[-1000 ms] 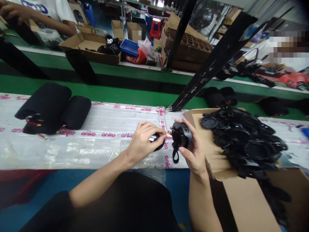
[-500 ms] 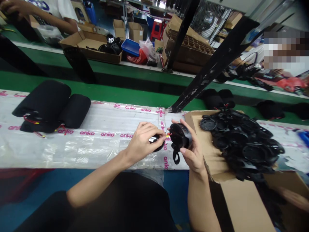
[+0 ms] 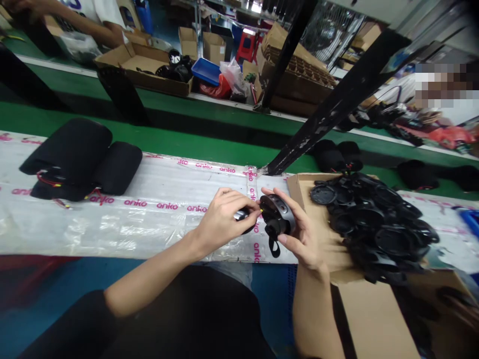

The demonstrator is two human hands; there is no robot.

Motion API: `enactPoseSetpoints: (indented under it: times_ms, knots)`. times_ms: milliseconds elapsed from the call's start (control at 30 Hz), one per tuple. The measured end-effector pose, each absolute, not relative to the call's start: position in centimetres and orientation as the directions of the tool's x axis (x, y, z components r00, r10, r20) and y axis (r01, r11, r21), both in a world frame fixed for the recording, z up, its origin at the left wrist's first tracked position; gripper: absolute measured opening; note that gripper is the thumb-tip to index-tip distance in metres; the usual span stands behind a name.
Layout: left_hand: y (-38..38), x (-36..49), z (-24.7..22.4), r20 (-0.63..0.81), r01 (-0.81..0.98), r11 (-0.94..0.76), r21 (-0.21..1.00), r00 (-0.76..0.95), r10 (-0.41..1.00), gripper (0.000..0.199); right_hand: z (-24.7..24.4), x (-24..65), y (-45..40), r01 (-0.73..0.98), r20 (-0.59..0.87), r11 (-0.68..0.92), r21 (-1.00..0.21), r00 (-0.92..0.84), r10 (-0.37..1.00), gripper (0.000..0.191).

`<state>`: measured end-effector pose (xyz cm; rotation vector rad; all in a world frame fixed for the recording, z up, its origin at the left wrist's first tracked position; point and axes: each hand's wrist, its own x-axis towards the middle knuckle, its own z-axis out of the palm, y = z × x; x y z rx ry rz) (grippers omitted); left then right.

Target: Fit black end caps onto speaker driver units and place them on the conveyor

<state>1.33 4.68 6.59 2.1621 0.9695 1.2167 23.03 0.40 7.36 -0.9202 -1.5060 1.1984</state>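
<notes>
Cardboard tray [image 3: 317, 219] holds black parts [image 3: 374, 219]; right hand [image 3: 309, 242] grips housing [image 3: 279, 215], left hand [image 3: 226, 214] pinches connector [image 3: 261, 211].

Glossy black part [image 3: 241, 214] mostly hidden by left grip [image 3: 226, 217]; yellow wire tip [image 3: 261, 211] too small to identify; co-worker [image 3: 85, 24] cropped by top edge.

I'm looking in on a factory workshop: a long green worktop [image 3: 194, 144] crosses the scene, a cardboard box [image 3: 319, 215] heaped with black parts [image 3: 374, 214] sits right, and cartons [image 3: 214, 48], a big fan [image 3: 325, 31] and a co-worker [image 3: 108, 14] show far off.
</notes>
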Motion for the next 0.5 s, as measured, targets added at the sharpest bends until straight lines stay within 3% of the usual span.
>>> enactPoseSetpoints:
  times_ms: [167,367,500]
  knots:
    - [4.5,0.8,6.8,0.557,0.372,-0.672,0.641,0.377,0.74,0.008,7.9,22.2,-1.0,0.122,0.188,0.21,-0.97,-0.173,0.967,0.079]
    - [4.6,-1.1,6.5,0.433,0.272,-0.586,0.763,0.458,0.776,0.003,7.9,21.7,-0.8,0.268,0.201,0.221,-0.938,-0.099,0.975,0.082]
    - [4.5,-0.9,5.3,0.489,0.226,-0.589,0.776,0.374,0.788,0.02,8.5,19.7,-0.3,0.405,0.214,0.244,-0.881,-0.118,0.97,0.087]
